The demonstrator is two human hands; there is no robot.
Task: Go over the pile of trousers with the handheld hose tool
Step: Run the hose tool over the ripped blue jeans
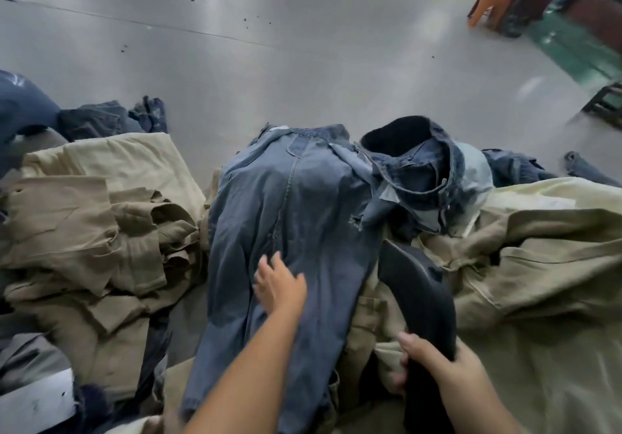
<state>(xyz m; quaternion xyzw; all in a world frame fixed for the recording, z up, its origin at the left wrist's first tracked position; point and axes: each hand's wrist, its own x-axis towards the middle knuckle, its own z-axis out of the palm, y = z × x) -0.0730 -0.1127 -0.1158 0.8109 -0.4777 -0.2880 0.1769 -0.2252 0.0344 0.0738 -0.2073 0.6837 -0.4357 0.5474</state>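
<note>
left hand [279,287] spread flat on blue jeans [289,218] atop khaki trouser pile [101,231]; rt hand [437,366] grips black hose tool [417,292].

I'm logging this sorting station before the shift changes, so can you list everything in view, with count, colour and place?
blue jeans: one, laid lengthwise, centre of pile
crumpled jeans: one, darker blue, right of centre
khaki trousers: several, beige, heaped left and right
more denim: a few pieces, blue, far left edge
hose tool: one, black, right of the jeans
floor: grey, beyond the pile
chair: one, orange, top right
left hand: flat on the blue jeans
right hand: grips the hose tool
</note>
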